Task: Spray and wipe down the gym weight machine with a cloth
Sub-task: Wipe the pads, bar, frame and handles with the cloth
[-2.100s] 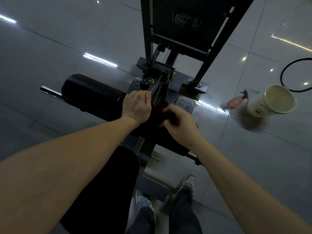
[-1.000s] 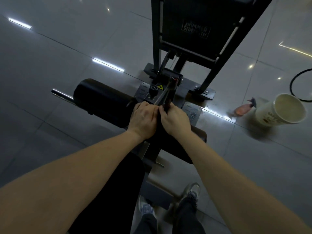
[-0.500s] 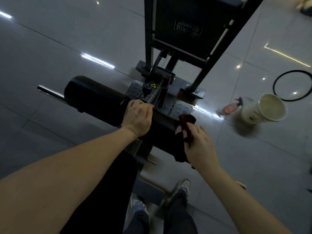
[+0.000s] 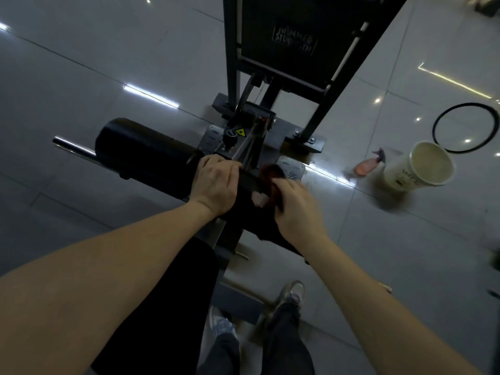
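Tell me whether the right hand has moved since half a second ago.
Yes. The right hand, gripping the dark red cloth, has shifted inward along the black roller pad, closer to the machine's central metal arm.

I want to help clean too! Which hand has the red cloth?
The right hand grips the dark red cloth on the black roller pad. The left hand only holds the pad, with no cloth.

roller pad (image 4: 146,150): black | cloth (image 4: 272,173): dark red | spray bottle (image 4: 365,168): pink | bucket (image 4: 403,178): cream | warning sticker (image 4: 240,132): yellow | floor (image 4: 81,77): grey
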Tool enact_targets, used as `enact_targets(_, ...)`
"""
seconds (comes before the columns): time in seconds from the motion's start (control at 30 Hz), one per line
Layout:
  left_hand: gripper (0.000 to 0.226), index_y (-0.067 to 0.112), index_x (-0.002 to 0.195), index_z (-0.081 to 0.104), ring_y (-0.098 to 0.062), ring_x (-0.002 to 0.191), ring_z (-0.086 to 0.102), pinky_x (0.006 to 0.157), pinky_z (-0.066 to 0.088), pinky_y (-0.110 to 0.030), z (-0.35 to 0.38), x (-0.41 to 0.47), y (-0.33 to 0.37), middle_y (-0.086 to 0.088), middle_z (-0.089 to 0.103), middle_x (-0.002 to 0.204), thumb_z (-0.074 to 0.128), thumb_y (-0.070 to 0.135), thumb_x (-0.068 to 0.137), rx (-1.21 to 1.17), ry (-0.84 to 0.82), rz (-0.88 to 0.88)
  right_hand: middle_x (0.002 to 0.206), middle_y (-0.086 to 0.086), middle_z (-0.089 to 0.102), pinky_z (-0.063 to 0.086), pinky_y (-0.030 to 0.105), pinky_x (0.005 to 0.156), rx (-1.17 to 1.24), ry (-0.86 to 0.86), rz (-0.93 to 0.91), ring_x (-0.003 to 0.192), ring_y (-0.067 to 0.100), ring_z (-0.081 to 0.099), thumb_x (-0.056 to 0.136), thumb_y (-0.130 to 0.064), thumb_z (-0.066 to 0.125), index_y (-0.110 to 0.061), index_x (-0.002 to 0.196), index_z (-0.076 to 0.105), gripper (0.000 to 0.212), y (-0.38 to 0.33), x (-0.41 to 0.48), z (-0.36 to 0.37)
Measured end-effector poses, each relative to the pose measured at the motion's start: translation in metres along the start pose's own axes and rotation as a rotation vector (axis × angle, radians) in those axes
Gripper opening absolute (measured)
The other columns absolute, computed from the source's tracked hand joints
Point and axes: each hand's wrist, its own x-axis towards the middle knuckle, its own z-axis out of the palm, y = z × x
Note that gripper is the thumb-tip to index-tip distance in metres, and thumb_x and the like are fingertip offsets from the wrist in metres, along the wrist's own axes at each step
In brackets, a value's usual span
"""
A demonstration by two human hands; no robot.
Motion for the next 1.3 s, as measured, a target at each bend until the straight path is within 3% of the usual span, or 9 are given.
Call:
enact_targets(0.17,0.045,0.013,0.110,0.073,-0.025,0.101,0.058,0.102,0.034,-0.039,0.003,0.000,-0.003,-0.007,0.072,0.100,0.032,0.028,0.099,0.006,-0.008,-0.010,0.111,0.016,0.065,0.041,0.036,0.079,-0.072,0.052,0.333,0.101,0.038,0.058,0.095,-0.010,0.056,-0.008,0.115,0.064,0.022,0.063,-0.033,-0.024)
enact_targets(0.33,0.053,0.014,0.110,0.072,-0.027,0.101,0.058,0.102,0.033,-0.039,0.005,-0.001,-0.005,-0.008,0.073,0.100,0.024,0.032,0.098,0.041,0.013,0.007,0.107,0.008,0.061,0.045,0.034,0.084,0.374,0.344,0.484,0.098,0.027,0.059,0.106,-0.036,0.045,-0.029,0.101,0.059,0.016,0.056,-0.046,-0.040)
enact_targets(0.43,0.053,0.015,0.107,0.070,-0.029,0.104,0.059,0.109,0.032,-0.044,0.005,-0.005,-0.002,-0.007,0.072,0.100,0.021,0.034,0.100,0.071,0.020,-0.029,0.104,0.005,0.060,0.035,0.018,0.081,0.541,0.359,0.604,0.101,0.023,0.056,0.108,-0.037,0.040,-0.008,0.119,0.061,0.038,0.014,-0.024,-0.011)
enact_targets(0.57,0.042,0.014,0.123,0.065,-0.026,0.118,0.057,0.107,0.037,-0.043,-0.004,-0.028,0.004,-0.007,0.069,0.120,0.035,0.036,0.105,-0.116,0.173,-0.163,0.110,0.008,0.067,0.040,0.047,0.105,0.090,0.301,0.380,0.109,0.029,0.058,0.101,-0.057,0.015,-0.011,0.113,0.062,0.067,-0.029,-0.002,0.034)
enact_targets(0.8,0.010,0.022,0.099,0.059,-0.006,0.077,0.059,0.067,0.042,-0.026,-0.038,-0.101,-0.006,0.010,0.060,0.085,0.051,0.018,0.103,-0.429,0.179,-0.474,0.165,0.008,0.025,0.022,0.042,0.120,0.090,-0.314,-0.084,0.151,0.027,0.022,0.100,-0.065,0.035,-0.020,0.158,0.026,0.074,-0.109,0.040,0.050)
enact_targets(0.93,0.025,0.028,0.088,0.066,-0.017,0.078,0.067,0.074,0.057,-0.046,-0.043,-0.093,-0.023,0.007,0.069,0.081,0.048,0.038,0.100,-0.406,0.042,-0.561,0.159,0.006,0.036,0.039,0.042,0.111,-0.196,-0.269,-0.110,0.140,0.029,0.042,0.099,-0.066,0.034,-0.025,0.157,0.026,0.072,-0.054,0.041,0.027)
enact_targets(1.03,0.058,0.020,0.080,0.064,-0.024,0.073,0.070,0.077,0.059,-0.052,-0.040,-0.078,-0.006,-0.004,0.071,0.078,0.041,0.073,0.085,-0.435,-0.118,-0.654,0.127,0.011,0.062,0.050,0.046,0.094,-0.251,-0.266,0.073,0.115,0.033,0.059,0.095,-0.075,0.030,-0.020,0.137,0.051,0.072,-0.018,0.041,0.008)
enact_targets(1.17,0.102,0.016,0.145,0.046,-0.039,0.113,0.063,0.091,0.056,-0.050,-0.045,-0.055,0.025,-0.018,0.054,0.142,0.051,0.090,0.076,-0.761,-0.411,-1.095,0.122,0.023,0.063,0.050,0.045,0.092,-0.196,-0.258,0.353,0.114,0.041,0.060,0.107,-0.035,0.034,-0.003,0.123,0.060,0.044,0.012,0.050,-0.005)
enact_targets(1.3,0.124,0.023,0.149,0.043,-0.042,0.129,0.052,0.103,0.046,-0.060,-0.023,-0.046,0.032,-0.017,0.051,0.146,0.075,0.089,0.050,-1.145,-0.496,-1.210,0.127,0.023,0.059,0.047,0.044,0.095,-0.254,-0.239,0.431,0.117,0.040,0.057,0.100,-0.017,0.042,0.000,0.120,0.059,0.031,0.008,0.046,0.003)
